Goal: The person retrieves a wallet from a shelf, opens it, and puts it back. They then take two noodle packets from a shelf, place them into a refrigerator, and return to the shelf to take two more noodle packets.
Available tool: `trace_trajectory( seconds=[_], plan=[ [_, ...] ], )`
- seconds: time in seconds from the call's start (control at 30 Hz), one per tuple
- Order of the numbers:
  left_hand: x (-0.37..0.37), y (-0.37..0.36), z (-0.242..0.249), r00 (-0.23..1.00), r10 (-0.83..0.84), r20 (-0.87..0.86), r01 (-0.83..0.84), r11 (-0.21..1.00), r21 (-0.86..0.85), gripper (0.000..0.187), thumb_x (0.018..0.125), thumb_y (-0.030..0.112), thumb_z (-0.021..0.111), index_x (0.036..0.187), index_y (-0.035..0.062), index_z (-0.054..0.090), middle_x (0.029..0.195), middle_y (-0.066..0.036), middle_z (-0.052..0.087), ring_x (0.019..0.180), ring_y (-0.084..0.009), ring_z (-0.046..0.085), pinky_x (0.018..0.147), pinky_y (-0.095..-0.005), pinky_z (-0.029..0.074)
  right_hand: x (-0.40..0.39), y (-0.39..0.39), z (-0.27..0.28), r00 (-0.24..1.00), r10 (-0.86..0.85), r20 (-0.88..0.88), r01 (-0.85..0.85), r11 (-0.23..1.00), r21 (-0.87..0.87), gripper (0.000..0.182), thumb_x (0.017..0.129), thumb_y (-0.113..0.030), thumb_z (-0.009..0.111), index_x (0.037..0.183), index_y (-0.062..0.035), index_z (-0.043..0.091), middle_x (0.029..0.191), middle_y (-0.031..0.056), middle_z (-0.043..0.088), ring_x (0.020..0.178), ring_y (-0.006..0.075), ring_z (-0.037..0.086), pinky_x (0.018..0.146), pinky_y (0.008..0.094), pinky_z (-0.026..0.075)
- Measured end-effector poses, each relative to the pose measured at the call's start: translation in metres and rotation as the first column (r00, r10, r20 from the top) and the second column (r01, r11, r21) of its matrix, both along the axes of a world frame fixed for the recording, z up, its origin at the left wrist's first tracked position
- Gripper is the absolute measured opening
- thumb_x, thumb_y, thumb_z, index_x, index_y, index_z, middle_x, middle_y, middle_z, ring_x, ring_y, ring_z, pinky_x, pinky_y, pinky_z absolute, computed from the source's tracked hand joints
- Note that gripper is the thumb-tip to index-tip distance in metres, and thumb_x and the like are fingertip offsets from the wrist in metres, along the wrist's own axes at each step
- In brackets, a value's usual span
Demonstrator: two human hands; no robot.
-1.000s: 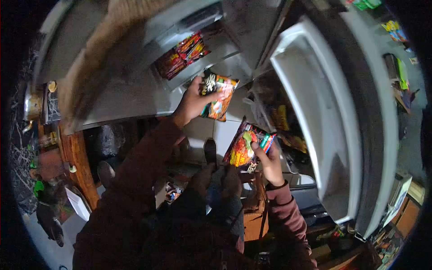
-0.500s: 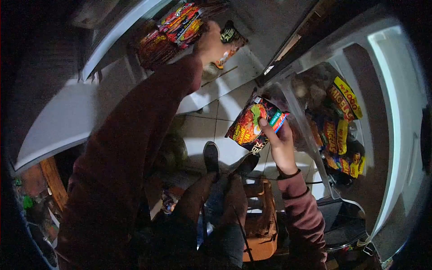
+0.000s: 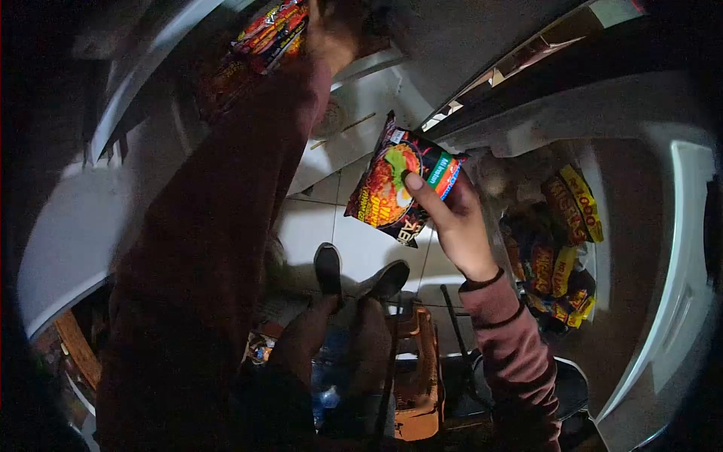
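My right hand (image 3: 459, 230) grips an instant noodle packet (image 3: 384, 177), thumb on its front and fingers behind. The packet is black, with a picture of red noodles and egg and a green "Mi Instan" band. At the top, my left hand (image 3: 331, 45) reaches in beside a row of red and dark noodle packets (image 3: 267, 34). Its fingers are in shadow and partly beyond the frame edge, so what they touch is hidden.
At right, yellow-labelled packets (image 3: 568, 203) sit inside a white-edged compartment (image 3: 678, 301). An orange-brown crate-like object (image 3: 418, 410) stands by my legs. My feet, in dark footwear (image 3: 327, 267), are on white floor tiles (image 3: 301, 226). A thin stick (image 3: 343, 129) lies ahead.
My left hand has moved up and left, away from the black packet it was at, which no longer shows clearly. The right hand's packet has shifted left and slightly up in view.
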State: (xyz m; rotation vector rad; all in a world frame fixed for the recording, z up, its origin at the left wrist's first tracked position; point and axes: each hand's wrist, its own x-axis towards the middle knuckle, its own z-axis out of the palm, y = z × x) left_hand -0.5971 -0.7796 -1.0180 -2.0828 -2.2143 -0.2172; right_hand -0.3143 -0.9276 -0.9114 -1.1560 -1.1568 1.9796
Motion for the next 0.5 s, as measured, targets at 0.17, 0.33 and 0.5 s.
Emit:
trace_trajectory(
  seconds=[0.17,0.33,0.5],
  plan=[
    [0.010,-0.025,-0.012,0.923,-0.376,-0.084,0.381,0.863,0.331,0.049,0.083,0.024,0.065,0.130,0.0167,0.057,0.123,-0.013,0.061,0.116,-0.0318,0.057,0.101,-0.0464,0.043,-0.002,0.002,0.005,0.996,0.016,0.093,-0.015,1.000,-0.010,0.038,0.094,-0.026,0.066,0.120,0.0005,0.056,0.108,0.0067,0.066,0.098,0.0112,0.062,0.087,0.0272,0.049],
    [0.028,-0.038,-0.018,0.971,-0.103,-0.215,0.089,0.993,-0.072,0.049,0.086,0.019,0.058,0.134,0.0178,0.053,0.132,-0.010,0.055,0.123,-0.0290,0.050,0.105,-0.0491,0.037,0.003,0.005,0.005,0.989,0.055,0.138,-0.058,0.998,0.017,0.037,0.094,-0.027,0.067,0.118,0.0001,0.059,0.109,0.0073,0.067,0.099,0.0122,0.062,0.089,0.0293,0.048],
    [0.018,-0.040,-0.029,0.999,-0.048,-0.021,0.046,0.997,-0.059,0.051,0.088,0.019,0.055,0.139,0.0154,0.048,0.138,-0.010,0.051,0.130,-0.0308,0.045,0.108,-0.0501,0.032,0.000,0.004,0.000,0.981,0.039,0.188,-0.034,0.999,-0.030,0.039,0.093,-0.028,0.067,0.120,-0.0009,0.059,0.111,0.0071,0.066,0.102,0.0141,0.061,0.092,0.0306,0.047]
  ],
)
